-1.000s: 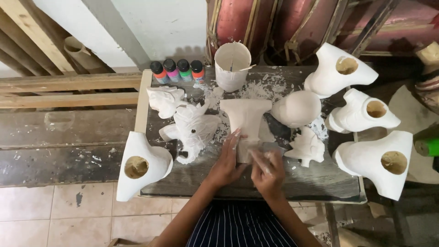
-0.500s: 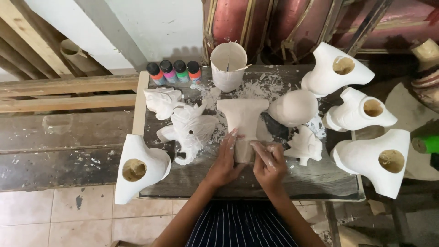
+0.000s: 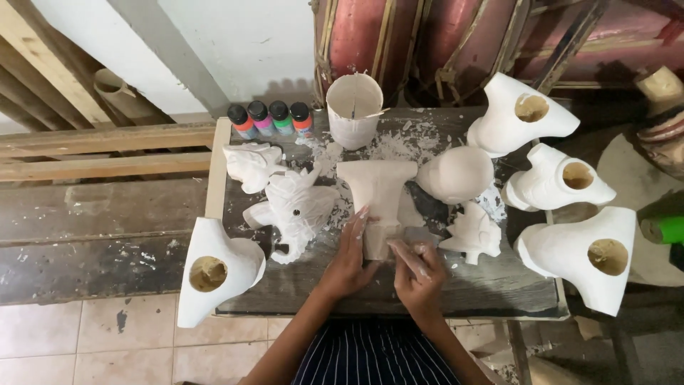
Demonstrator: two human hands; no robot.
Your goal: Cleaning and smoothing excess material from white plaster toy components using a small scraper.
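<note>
Head view, from left to right: a white hollow mould (image 3: 214, 271) hangs over the left edge of the worktop (image 3: 499, 289), its round opening facing up. Next come two white cast figures, a small one (image 3: 251, 165) and an ornate one (image 3: 296, 210), with four little paint bottles (image 3: 271, 119) in a row behind them and a white cup (image 3: 354, 110) with a stick in it further back.

At the middle lies the piece in hand, a pale T-shaped cast (image 3: 377, 203). Its long axis runs away from the person, the wide flared end pointing to the far side and the narrow stem pointing back toward the body. The left hand (image 3: 349, 257) lies flat against the stem's left side, fingers (image 3: 360, 221) stretched out and pressing, steadying it. The right hand (image 3: 420, 274) has its fingers clenched round a thin pale tool (image 3: 406, 255) (I cannot tell whether blade or sandpaper) set at the stem's lower right.

I judge this to be the trimming or smoothing of the stem; a further stroke would call for firm bracing from the left hand.

Rightward sit a rounded white cast (image 3: 456, 173), a small leaf-like cast (image 3: 474, 234), and three more hollow moulds (image 3: 556, 182).
</note>
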